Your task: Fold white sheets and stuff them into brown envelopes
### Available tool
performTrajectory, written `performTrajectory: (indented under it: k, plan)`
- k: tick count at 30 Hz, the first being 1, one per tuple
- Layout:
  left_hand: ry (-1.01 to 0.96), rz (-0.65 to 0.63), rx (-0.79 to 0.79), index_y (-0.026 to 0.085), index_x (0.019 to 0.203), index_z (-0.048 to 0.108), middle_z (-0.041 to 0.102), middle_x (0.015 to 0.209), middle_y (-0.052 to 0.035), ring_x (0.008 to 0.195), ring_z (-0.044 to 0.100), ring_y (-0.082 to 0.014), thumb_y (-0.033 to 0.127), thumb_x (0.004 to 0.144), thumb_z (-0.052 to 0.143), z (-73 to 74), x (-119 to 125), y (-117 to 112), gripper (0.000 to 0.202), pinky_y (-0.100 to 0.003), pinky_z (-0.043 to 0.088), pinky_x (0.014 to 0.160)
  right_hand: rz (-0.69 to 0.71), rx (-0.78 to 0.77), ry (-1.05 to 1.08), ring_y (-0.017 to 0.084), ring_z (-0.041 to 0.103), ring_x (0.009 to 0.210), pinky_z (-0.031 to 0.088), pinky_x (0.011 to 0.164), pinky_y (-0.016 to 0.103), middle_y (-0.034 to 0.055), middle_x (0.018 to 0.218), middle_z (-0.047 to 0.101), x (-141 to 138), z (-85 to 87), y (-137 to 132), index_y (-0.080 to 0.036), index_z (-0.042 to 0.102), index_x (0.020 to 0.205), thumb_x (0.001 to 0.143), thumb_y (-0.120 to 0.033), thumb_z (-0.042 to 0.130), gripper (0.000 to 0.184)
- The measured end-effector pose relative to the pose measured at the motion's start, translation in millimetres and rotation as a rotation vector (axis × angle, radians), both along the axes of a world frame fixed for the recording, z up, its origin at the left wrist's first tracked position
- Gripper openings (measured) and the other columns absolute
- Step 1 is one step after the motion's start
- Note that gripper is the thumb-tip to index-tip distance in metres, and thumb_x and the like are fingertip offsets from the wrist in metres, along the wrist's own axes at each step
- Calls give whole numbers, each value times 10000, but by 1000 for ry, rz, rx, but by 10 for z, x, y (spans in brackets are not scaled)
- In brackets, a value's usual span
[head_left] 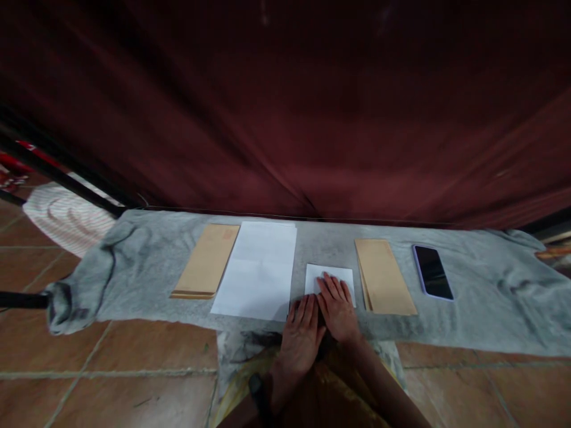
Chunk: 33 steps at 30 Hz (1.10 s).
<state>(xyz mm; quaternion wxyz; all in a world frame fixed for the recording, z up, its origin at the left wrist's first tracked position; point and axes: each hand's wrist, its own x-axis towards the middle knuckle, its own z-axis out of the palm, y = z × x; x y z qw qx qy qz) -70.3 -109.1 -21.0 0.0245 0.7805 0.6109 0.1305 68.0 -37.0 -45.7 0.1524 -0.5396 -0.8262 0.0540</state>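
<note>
So, we've got the right hand (338, 313) spread flat on a small white paper (342, 274), fingers slightly apart and the palm down. The left hand (300, 334) is flat too, fingers close together, right at the paper's lower left corner; we can't tell if it's touching. That paper sits on the grey cloth (147, 267) between the big white sheets (259, 270) and the right-hand brown envelopes (386, 278). Past those we see a phone (432, 272).
</note>
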Motion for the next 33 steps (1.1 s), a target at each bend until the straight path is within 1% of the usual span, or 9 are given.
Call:
performTrajectory:
  k: [6, 8, 10, 12, 17, 20, 22, 26, 33]
  plan:
    - [-79, -14, -99, 161, 1425, 525, 563, 1466, -129, 1368, 521, -252, 278, 962, 506, 106, -129, 26, 478, -436, 472, 1133, -13, 57, -25, 307, 305, 1492, 271, 1192, 539, 103, 1616, 352, -6, -22, -15, -209, 458, 1503, 1037, -321, 398, 483]
    - [-145, -76, -116, 219, 1423, 534, 576, 1457, -96, 1366, 525, -238, 261, 959, 510, 167, -285, 91, 467, -406, 482, 1135, -10, 72, -24, 307, 317, 1485, 268, 1189, 544, 110, 1611, 360, -8, -36, -18, -205, 452, 1506, 1035, -314, 395, 487]
    - [-193, -53, -71, 261, 1433, 522, 553, 1480, -77, 1407, 477, -241, 260, 971, 489, 216, -524, 178, 463, -430, 447, 1168, -13, 87, -25, 307, 331, 1477, 262, 1188, 549, 112, 1608, 367, -9, -55, -21, -208, 445, 1511, 1033, -307, 391, 491]
    - [-206, 83, 12, 234, 1452, 492, 518, 1510, -89, 1454, 408, -249, 255, 989, 451, 247, -844, 276, 466, -455, 397, 1199, -15, 101, -25, 308, 341, 1470, 253, 1187, 555, 110, 1606, 370, -6, -75, -23, -215, 434, 1517, 1031, -301, 384, 496]
    - [-180, 573, 144, 95, 1475, 414, 415, 1549, -227, 1474, 340, -355, 398, 963, 490, 289, -1852, 482, 600, -539, 343, 1182, -12, 109, -25, 306, 350, 1461, 235, 1193, 549, 106, 1606, 372, -2, -95, -20, -214, 433, 1517, 1029, -306, 372, 501]
    - [-79, 831, 114, 41, 1479, 360, 376, 1545, -297, 1477, 289, -421, 476, 914, 533, 303, -2381, 529, 734, -602, 325, 1141, -16, 114, -17, 302, 350, 1462, 234, 1193, 545, 96, 1608, 370, -7, -93, -18, -222, 434, 1516, 1026, -297, 375, 499]
    - [-38, 941, 13, 3, 1460, 358, 389, 1514, -335, 1442, 327, -451, 552, 875, 562, 304, -2616, 531, 829, -585, 362, 1100, -17, 117, -10, 303, 355, 1459, 238, 1192, 542, 96, 1607, 373, -11, -93, -19, -221, 438, 1513, 1021, -292, 386, 500]
    - [-10, 977, -209, 67, 1387, 459, 547, 1358, -275, 1271, 514, -430, 630, 830, 587, 297, -2810, 515, 802, -503, 446, 993, -18, 117, -5, 311, 365, 1454, 252, 1187, 547, 103, 1603, 378, -10, -104, -22, -212, 428, 1520, 1017, -302, 398, 512]
    - [84, 964, -156, 22, 1398, 448, 584, 1227, -280, 1159, 577, -415, 616, 823, 616, 350, -2864, 537, 843, -473, 459, 956, -22, 126, 6, 310, 378, 1449, 259, 1188, 547, 97, 1602, 381, -7, -101, -24, -222, 431, 1520, 1017, -297, 398, 509]
